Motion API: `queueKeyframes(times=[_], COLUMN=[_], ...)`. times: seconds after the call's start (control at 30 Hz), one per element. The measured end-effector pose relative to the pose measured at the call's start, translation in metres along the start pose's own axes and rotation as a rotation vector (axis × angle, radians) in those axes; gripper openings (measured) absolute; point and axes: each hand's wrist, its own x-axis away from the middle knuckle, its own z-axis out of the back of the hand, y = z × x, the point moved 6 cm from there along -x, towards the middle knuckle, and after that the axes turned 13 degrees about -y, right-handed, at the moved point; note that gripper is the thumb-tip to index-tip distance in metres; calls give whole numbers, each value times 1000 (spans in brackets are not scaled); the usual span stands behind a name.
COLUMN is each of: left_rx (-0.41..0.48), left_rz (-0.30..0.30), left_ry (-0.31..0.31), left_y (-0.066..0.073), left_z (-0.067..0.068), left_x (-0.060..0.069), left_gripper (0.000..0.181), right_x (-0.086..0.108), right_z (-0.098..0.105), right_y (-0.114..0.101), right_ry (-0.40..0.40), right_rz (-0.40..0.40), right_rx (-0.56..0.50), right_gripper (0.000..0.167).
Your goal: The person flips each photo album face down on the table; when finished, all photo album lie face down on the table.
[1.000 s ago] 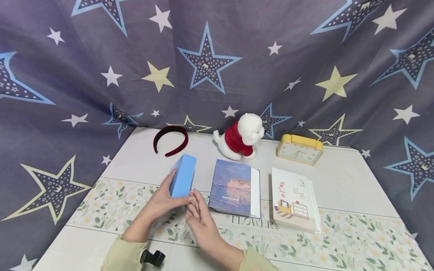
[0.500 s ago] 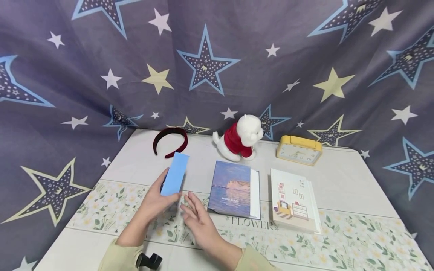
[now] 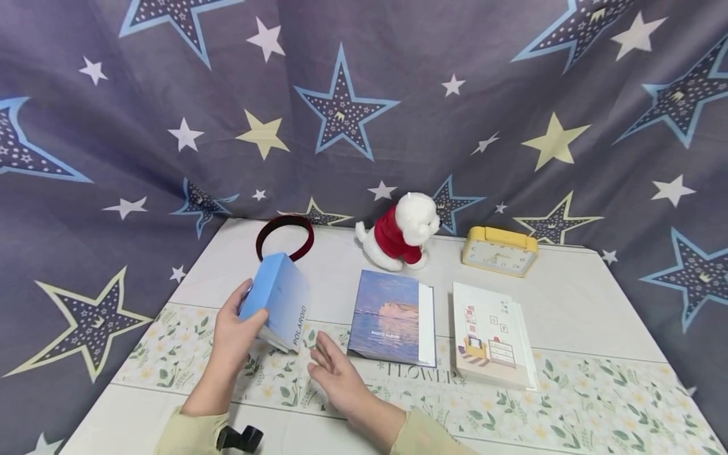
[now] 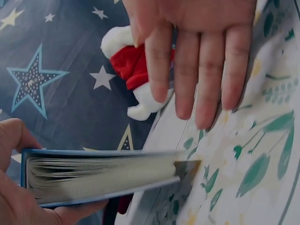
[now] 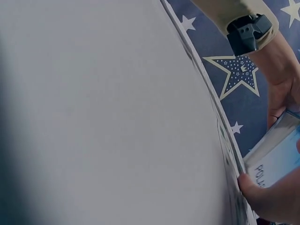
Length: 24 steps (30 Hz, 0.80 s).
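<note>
My left hand (image 3: 230,335) grips a blue photo album (image 3: 284,303) by its spine, thumb on one side and fingers on the other. The album is tilted above the table, with "POLAROID" lettered on its pale blue cover. In the left wrist view, the album's page edges (image 4: 103,176) show between its covers. My right hand (image 3: 344,382) is held apart from the album, to its right, fingers extended and holding nothing. To the right of the held album lies a photo album with a seascape cover (image 3: 383,316). A white illustrated album (image 3: 491,338) lies farther right.
Behind the albums are a dark red headband (image 3: 304,243), a white plush dog (image 3: 415,221) in a red top, and a yellow alarm clock (image 3: 500,251). A star-patterned curtain (image 3: 398,145) hangs behind the table. Flowers are printed across the tablecloth (image 3: 597,404).
My left hand has moved left and turned the blue album, bringing its lettered cover into sight. The right hand, earlier close to the left thumb, now stands apart from it.
</note>
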Motion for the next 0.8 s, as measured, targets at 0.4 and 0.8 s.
queueKeyframes(times=[0.4,0.8], left_rx=[391,559], left_rz=[-5,82], left_ry=[-109,-194], left_y=[-9,-33], left_z=[-14,-26], left_x=[-3,-11], left_gripper=[68,57], right_x=[-5,-3], right_z=[5,12], right_y=[2,-4], right_ry=[-6,-3], right_rz=[-57,-11], right_rx=[-92,-84], right_gripper=[75,72])
